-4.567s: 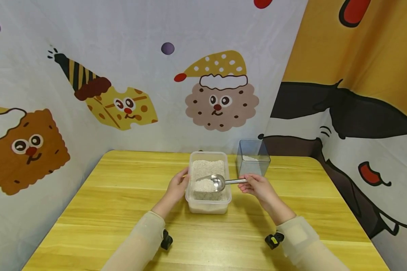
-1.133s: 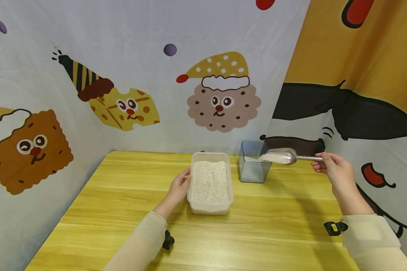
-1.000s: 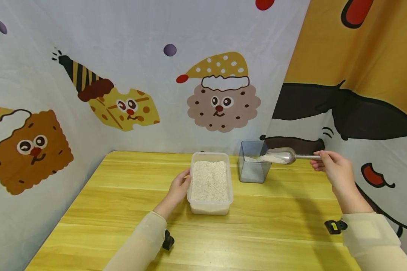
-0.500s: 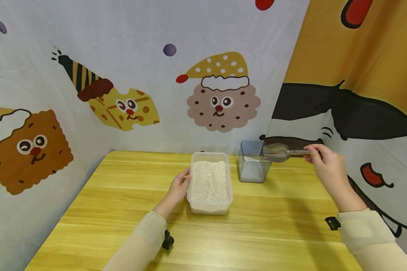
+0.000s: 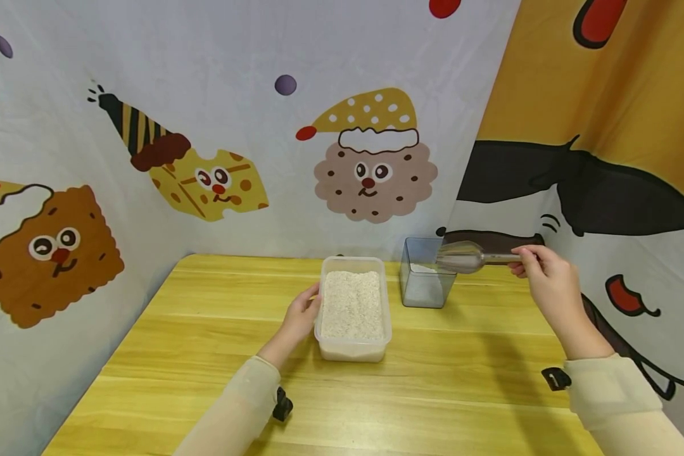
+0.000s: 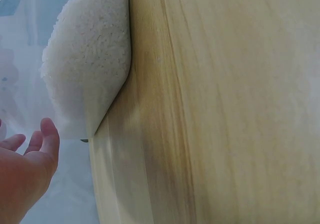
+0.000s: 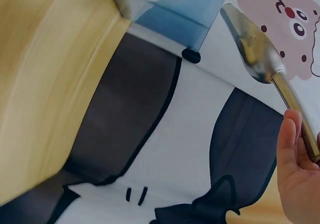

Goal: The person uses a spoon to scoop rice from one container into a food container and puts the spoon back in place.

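A clear plastic tub (image 5: 353, 349) filled with white rice (image 6: 92, 44) stands on the table. My left hand (image 5: 299, 316) rests against the tub's left wall, its fingers loosely extended in the left wrist view. Between thumb and fingers, my right hand (image 5: 553, 278) grips the handle of a metal scoop (image 5: 460, 257). The scoop's bowl is turned over at the right rim of a bluish see-through square container (image 5: 424, 291), which holds some rice. In the right wrist view the scoop (image 7: 257, 49) shows its rounded underside, and no rice shows on it.
The wooden table (image 5: 205, 342) carries both containers, the square one standing right of the tub near the back edge. A cloth backdrop (image 5: 234, 57) printed with cartoon figures hangs directly behind and on both sides.
My right hand has carried the scoop from the tub to the square container and tipped it over; the rice seen in it has left. The left hand stays at the tub.
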Demonstrator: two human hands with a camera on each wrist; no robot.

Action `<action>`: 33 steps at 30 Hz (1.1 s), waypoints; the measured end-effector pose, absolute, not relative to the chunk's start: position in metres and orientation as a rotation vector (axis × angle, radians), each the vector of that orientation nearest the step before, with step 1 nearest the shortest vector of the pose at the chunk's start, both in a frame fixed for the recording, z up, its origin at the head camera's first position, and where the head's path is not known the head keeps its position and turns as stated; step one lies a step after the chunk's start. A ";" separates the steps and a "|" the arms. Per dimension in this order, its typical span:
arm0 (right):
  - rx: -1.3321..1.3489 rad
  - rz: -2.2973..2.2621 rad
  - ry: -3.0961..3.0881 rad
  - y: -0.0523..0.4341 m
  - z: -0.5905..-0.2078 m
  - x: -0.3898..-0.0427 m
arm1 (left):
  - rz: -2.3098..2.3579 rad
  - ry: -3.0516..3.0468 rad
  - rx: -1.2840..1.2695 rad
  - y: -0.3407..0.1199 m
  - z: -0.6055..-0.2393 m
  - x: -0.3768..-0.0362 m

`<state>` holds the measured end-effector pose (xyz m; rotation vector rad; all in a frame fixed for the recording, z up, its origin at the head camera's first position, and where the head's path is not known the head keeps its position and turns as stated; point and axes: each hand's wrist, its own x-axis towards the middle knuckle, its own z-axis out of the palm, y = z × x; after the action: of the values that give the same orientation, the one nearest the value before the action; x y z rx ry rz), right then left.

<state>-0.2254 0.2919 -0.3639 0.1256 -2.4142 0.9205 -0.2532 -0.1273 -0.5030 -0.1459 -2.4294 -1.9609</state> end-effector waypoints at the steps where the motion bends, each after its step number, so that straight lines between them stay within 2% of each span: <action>1: 0.118 0.970 -2.406 0.292 -0.365 -0.226 | -1.960 -2.431 -0.142 -0.127 -0.503 -0.253; 9: 0.076 1.943 -2.106 0.288 -0.383 -0.228 | -1.967 -2.440 -0.113 -0.127 -0.503 -0.253; 13: 0.101 2.162 -2.034 0.282 -0.395 -0.227 | -1.967 -2.433 -0.140 -0.127 -0.503 -0.253; 24: 0.113 2.289 -2.018 0.249 -0.416 -0.228 | -1.943 -2.436 -0.150 -0.128 -0.504 -0.253; 33: 0.125 2.094 -2.132 0.208 -0.425 -0.232 | -1.943 -2.433 -0.167 -0.128 -0.505 -0.253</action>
<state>-0.2322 0.2084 -0.4252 0.1250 -2.1317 2.0935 -0.2530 -0.1276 -0.5047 -0.1665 -2.4331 -1.9432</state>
